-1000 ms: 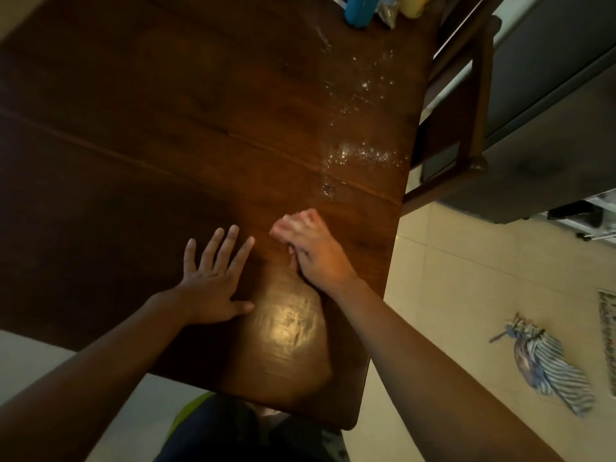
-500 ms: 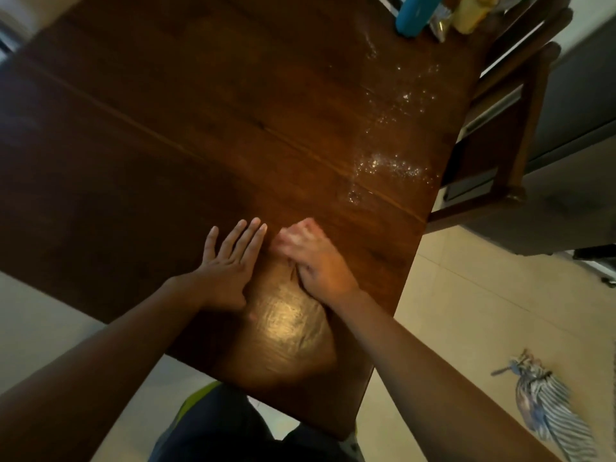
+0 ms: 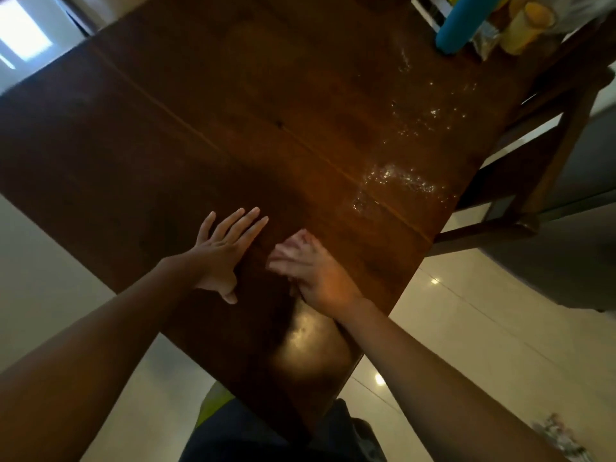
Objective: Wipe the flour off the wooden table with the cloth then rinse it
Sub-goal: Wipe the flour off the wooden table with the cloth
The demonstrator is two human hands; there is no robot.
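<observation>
The dark wooden table (image 3: 200, 128) fills the view. White flour (image 3: 396, 178) lies scattered in patches along its right side, up toward the far right corner. My left hand (image 3: 220, 258) presses flat on the wood, fingers straight and pointing away from me. Just right of it, my right hand (image 3: 313, 271) rests on the table with its fingers reaching left; they look dusted white and are blurred. It holds nothing that I can see. The flour lies beyond and to the right of both hands. No cloth is on the table.
A blue bottle (image 3: 463, 25) and a yellow cup (image 3: 526, 25) stand at the far right corner. A wooden chair (image 3: 550, 155) is tucked against the right edge. On the tiled floor at the lower right lies a blurred striped cloth (image 3: 560, 435).
The view has swung, so the table sits lower and further left. Both hands stay on the wood close together. My left hand's fingers have drawn closer together.
</observation>
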